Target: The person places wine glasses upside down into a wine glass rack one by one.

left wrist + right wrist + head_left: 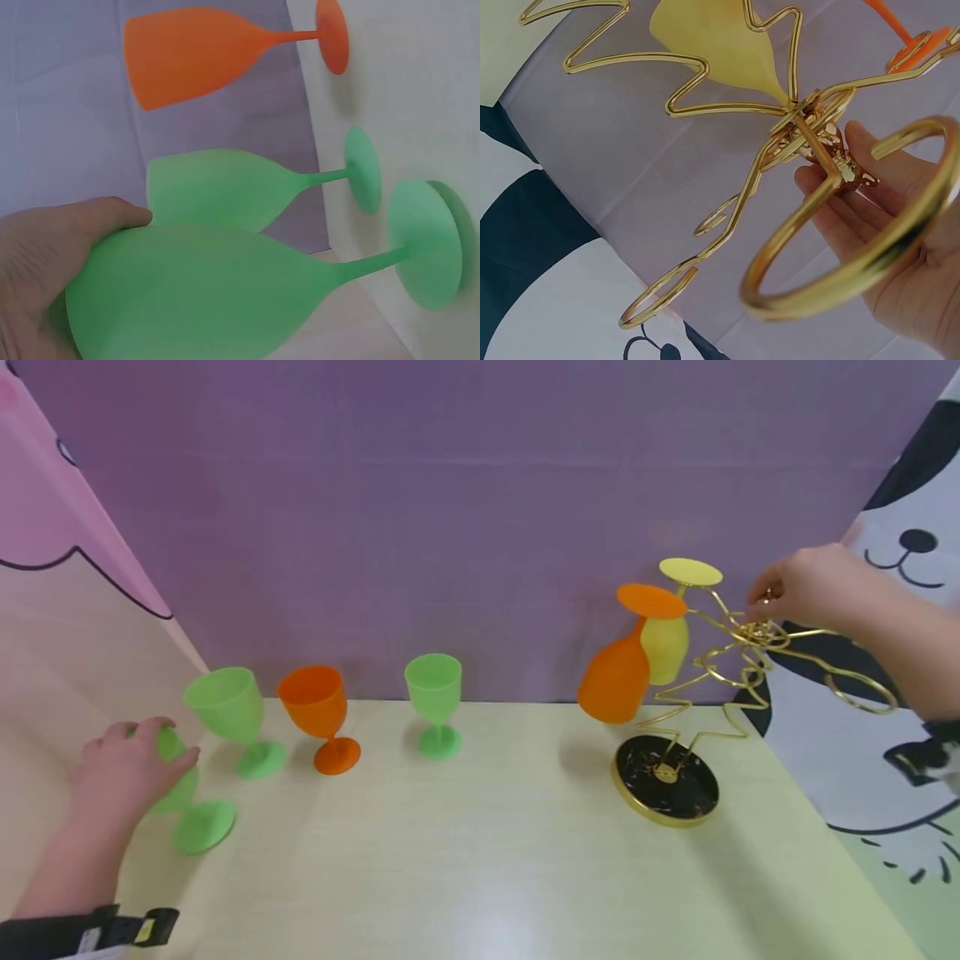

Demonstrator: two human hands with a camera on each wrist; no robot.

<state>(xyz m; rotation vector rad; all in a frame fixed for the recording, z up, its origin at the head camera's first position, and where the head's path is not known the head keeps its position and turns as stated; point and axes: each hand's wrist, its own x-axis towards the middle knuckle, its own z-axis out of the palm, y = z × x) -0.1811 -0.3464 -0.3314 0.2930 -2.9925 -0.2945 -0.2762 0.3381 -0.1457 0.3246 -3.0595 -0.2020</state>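
My left hand grips a green goblet by the bowl near its rim, thumb on one side. The goblet's foot is at the tabletop on the left. At the right, my right hand pinches the gold ornament at the top of a gold wire glass rack. The rack leans to the right over its round black base. An orange goblet and a yellow goblet hang upside down from its loops; the loops on the right hold nothing.
Standing upright along the table's back are a second green goblet, an orange goblet and a third green goblet. Behind them rises a purple backdrop. Printed panels flank the pale table.
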